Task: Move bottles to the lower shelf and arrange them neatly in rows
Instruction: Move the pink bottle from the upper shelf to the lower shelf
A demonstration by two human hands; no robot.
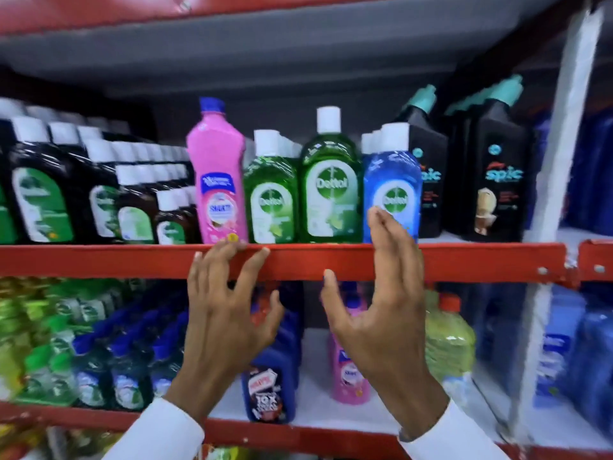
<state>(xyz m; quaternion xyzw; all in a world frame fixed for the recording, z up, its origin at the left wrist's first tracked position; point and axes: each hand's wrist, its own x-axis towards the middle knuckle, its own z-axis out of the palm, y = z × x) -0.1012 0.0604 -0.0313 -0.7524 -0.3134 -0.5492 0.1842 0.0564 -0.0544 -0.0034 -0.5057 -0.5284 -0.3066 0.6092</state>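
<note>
While both of my hands hang spread and empty before the red shelf rail (431, 260), my left hand (229, 313) nears the pink bottle (219, 180) on the upper shelf; my right hand (381, 293) is by the blue bottle (393, 184).

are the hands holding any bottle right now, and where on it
Nothing is held. Both hands are open in front of the red shelf edge: left hand below the pink bottle, right hand before the blue Dettol bottle.
</note>
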